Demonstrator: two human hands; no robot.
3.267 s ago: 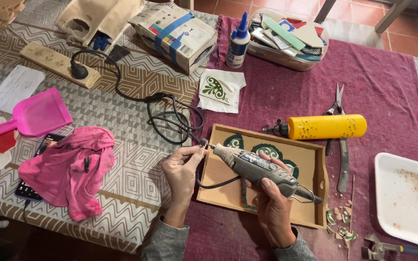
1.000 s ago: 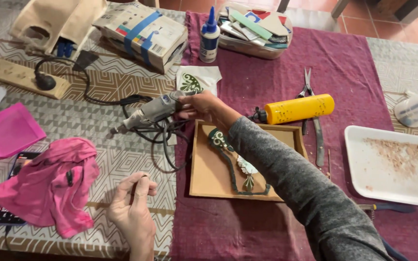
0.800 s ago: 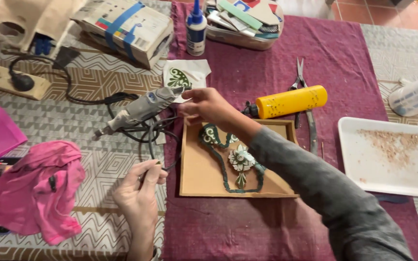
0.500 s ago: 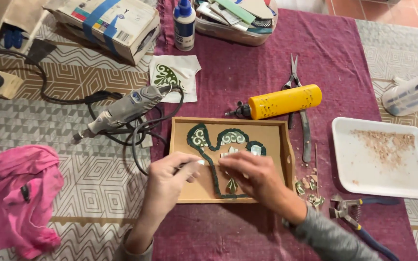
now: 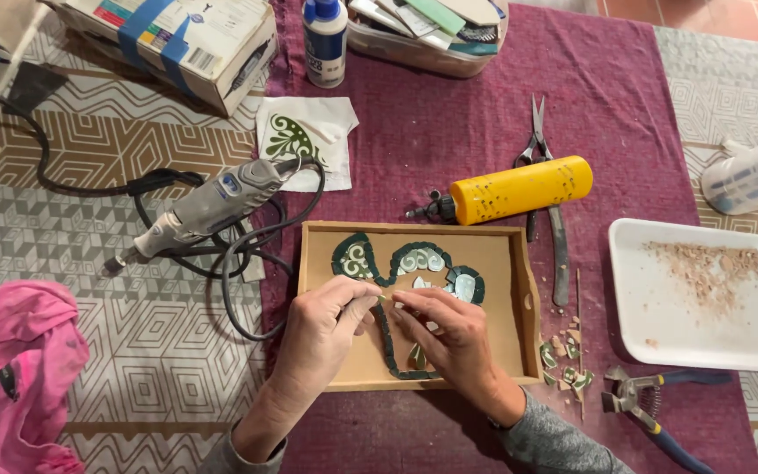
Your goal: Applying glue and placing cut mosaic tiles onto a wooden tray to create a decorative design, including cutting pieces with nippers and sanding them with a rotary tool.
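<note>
Glossy green shard (image 5: 382,298), wooden tray (image 5: 526,309)

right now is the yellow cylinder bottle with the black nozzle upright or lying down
Lying down: the yellow cylinder bottle rests on its side on the maroon cloth, nozzle pointing left.

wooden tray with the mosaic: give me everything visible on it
The shallow rectangular wooden tray lies flat on the maroon cloth, with raised rims and a cut-out handle slot in its right wall. Inside, green and pale tile pieces form a curving, unfinished design; much bare board shows. The left hand and right hand rest over its middle, fingertips meeting on a small piece.
</note>
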